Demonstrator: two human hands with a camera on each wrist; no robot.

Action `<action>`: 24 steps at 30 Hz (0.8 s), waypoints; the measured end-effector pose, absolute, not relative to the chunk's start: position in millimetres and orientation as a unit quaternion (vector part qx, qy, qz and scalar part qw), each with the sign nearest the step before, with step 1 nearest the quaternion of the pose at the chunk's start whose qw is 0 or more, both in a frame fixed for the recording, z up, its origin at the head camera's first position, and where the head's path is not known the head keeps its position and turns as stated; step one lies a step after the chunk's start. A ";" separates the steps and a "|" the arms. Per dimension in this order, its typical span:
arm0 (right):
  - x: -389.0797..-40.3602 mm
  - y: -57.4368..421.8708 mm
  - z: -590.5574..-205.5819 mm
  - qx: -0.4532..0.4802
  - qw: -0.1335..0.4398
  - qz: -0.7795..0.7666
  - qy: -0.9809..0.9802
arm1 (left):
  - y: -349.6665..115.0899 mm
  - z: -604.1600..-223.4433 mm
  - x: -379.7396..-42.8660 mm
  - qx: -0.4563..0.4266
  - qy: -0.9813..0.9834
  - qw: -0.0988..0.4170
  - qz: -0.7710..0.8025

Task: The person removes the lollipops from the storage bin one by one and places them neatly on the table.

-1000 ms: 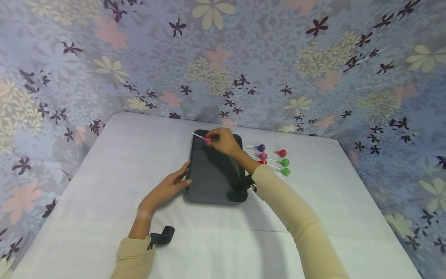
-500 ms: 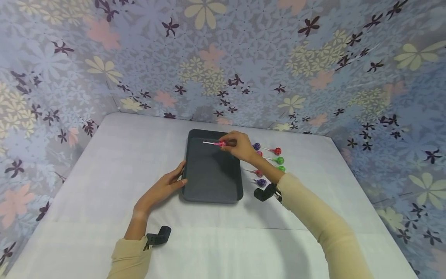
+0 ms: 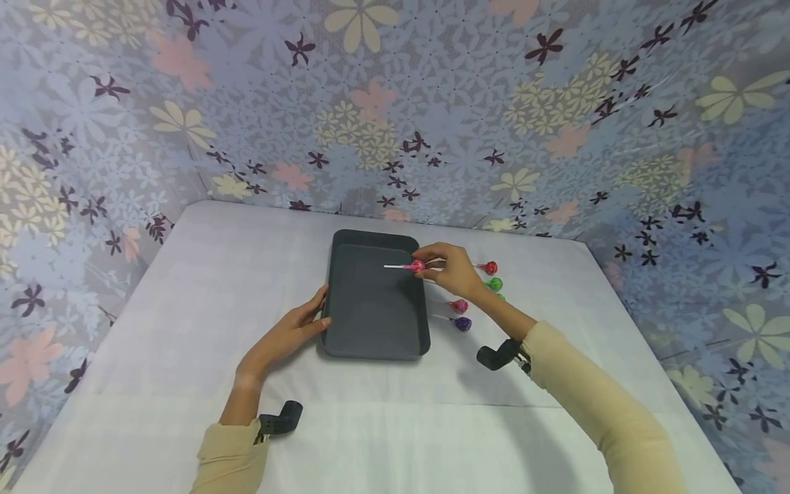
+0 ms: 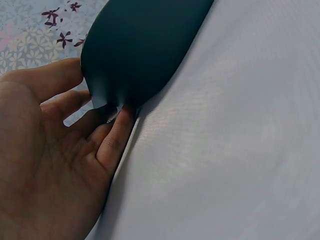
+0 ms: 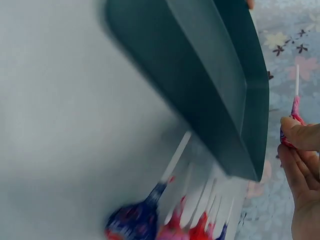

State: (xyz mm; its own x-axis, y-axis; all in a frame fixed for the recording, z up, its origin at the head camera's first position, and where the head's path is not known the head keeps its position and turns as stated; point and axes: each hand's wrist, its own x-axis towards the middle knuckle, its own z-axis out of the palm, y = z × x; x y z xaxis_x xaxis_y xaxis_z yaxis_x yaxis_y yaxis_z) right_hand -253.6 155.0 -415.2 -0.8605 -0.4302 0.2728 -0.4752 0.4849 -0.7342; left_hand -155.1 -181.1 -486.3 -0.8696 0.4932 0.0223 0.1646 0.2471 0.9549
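Note:
A pink-and-red wrapped lollipop (image 3: 417, 265) is pinched by its candy end between the thumb and fingers of my right hand (image 3: 453, 269). Its white stick points left over the dark grey tray (image 3: 376, 350), near the tray's right rim. The same lollipop (image 5: 297, 97) stands stick-up in the right wrist view. My left hand (image 3: 295, 329) grips the tray's left side. Its fingers (image 4: 116, 137) are at the tray's wall in the left wrist view. No lollipops show inside the tray.
Several lollipops lie right of the tray, among them a purple one (image 3: 462, 323), a pink one (image 3: 459, 307), a green one (image 3: 494, 283) and a red one (image 3: 490, 267). A white cloth (image 3: 370, 439) covers the table; a floral curtain (image 3: 382, 103) stands behind.
My right hand has moved right, carrying the lollipop from the tray's far left corner to its right rim. The purple lollipop at the near right has come into view. My left hand keeps its place.

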 end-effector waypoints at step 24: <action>-211.7 250.9 -436.5 0.156 0.070 0.413 -0.895 | -179.2 -490.1 -152.8 0.218 0.779 0.137 0.572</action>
State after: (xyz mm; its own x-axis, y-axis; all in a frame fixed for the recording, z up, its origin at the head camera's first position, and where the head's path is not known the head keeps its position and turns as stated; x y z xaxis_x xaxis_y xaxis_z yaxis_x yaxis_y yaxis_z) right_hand -211.7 250.9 -436.5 -0.9415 -0.2208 0.2548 -0.3371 0.6105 -0.7167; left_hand -152.8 -179.2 -490.1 -0.8680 0.4953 0.0360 0.1827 0.2510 0.9506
